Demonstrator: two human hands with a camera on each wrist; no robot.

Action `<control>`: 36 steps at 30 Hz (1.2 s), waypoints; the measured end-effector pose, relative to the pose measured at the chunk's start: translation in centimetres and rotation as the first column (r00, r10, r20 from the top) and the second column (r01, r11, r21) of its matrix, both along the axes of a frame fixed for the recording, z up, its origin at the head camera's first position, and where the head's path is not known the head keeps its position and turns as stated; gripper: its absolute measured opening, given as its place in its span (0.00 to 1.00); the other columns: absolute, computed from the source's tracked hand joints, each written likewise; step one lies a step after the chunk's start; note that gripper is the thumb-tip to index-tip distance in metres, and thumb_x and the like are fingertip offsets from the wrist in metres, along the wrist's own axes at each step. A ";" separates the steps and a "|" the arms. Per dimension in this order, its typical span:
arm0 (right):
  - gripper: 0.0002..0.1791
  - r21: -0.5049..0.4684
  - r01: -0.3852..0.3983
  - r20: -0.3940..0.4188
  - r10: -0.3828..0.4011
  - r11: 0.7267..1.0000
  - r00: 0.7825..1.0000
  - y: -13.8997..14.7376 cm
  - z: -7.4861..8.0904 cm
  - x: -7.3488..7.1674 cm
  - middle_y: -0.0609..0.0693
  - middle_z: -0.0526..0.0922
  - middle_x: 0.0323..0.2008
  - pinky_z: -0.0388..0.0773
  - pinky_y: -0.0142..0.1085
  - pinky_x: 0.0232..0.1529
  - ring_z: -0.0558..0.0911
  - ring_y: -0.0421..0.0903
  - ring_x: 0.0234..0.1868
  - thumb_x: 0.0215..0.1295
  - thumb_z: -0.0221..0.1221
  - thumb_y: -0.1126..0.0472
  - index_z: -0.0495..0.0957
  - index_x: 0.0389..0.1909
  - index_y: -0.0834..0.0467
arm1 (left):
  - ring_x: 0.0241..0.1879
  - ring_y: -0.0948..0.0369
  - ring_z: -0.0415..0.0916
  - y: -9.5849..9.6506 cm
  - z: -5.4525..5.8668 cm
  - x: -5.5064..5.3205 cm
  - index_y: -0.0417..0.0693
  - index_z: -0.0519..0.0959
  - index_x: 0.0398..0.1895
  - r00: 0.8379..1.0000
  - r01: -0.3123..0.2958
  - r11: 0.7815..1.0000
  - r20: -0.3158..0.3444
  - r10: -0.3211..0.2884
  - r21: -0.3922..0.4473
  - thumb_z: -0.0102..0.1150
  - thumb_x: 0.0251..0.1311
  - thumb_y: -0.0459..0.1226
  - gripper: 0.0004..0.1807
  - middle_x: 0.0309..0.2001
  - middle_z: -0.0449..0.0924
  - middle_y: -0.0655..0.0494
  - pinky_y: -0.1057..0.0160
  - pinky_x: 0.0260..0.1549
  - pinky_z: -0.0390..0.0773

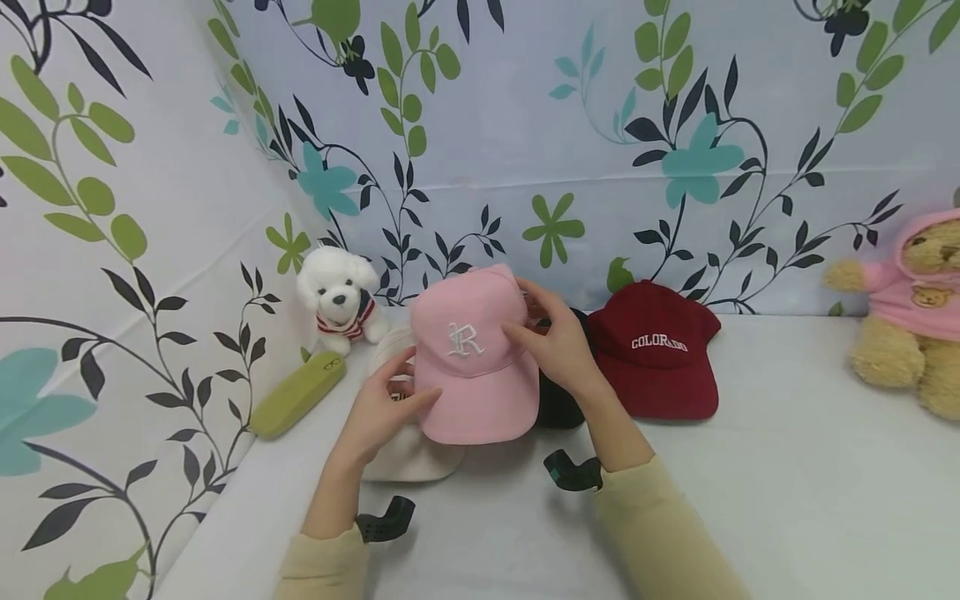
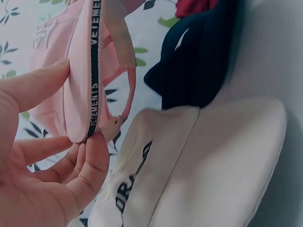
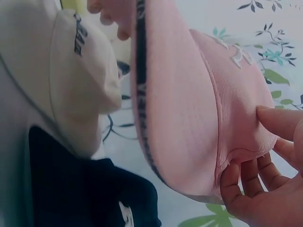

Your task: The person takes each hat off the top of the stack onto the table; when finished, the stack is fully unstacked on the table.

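At the head frame's centre, pinching a pink cap [image 1: 471,354] by its brim [image 1: 483,414] with left hand [image 1: 384,408], by its crown [image 1: 467,312] with right hand [image 1: 553,340]; in wrist views only, with lettered black trim [image 2: 94,61].

In the head view, the pink baseball cap [image 1: 480,362] hides much of the cream cap [image 1: 416,463] and black cap [image 1: 559,410]; the right edge cuts off the teddy bear [image 1: 911,329]; the left wrist view crops the red Colorado cap [image 2: 191,6]

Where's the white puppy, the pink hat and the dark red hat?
White toy puppy [image 1: 340,299]: head view, on its nose.
Pink hat [image 1: 476,365]: head view, crown front below the letter.
Dark red hat [image 1: 663,383]: head view, on its brim.
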State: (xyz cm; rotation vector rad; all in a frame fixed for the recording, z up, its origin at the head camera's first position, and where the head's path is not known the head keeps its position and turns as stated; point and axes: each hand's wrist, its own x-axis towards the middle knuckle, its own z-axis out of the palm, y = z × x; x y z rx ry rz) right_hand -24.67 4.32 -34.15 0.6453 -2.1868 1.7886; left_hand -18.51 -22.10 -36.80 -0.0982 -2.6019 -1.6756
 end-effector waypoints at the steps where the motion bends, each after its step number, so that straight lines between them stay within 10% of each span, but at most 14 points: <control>1: 0.33 0.001 -0.002 0.007 0.002 1.000 1.000 0.2 0.0 -0.1 0.60 0.76 0.56 0.75 0.52 0.56 0.75 0.54 0.55 0.65 0.66 0.65 0.69 0.71 0.59 | 0.49 0.51 0.75 0.2 0.0 0.0 0.47 0.63 0.76 1.000 0.004 1.000 -0.004 -0.004 0.002 0.72 0.60 0.41 0.43 0.59 0.72 0.43 0.60 0.41 0.77; 36: 0.36 0.025 0.126 0.099 -0.128 0.992 0.987 9.8 0.7 -0.5 0.61 0.71 0.61 0.78 0.25 0.45 0.73 0.53 0.58 0.70 0.62 0.62 0.62 0.77 0.53 | 0.41 0.52 0.73 9.5 0.0 -3.4 0.40 0.66 0.73 0.975 0.116 0.992 -0.194 -0.105 0.045 0.72 0.56 0.36 0.41 0.51 0.74 0.47 0.63 0.36 0.77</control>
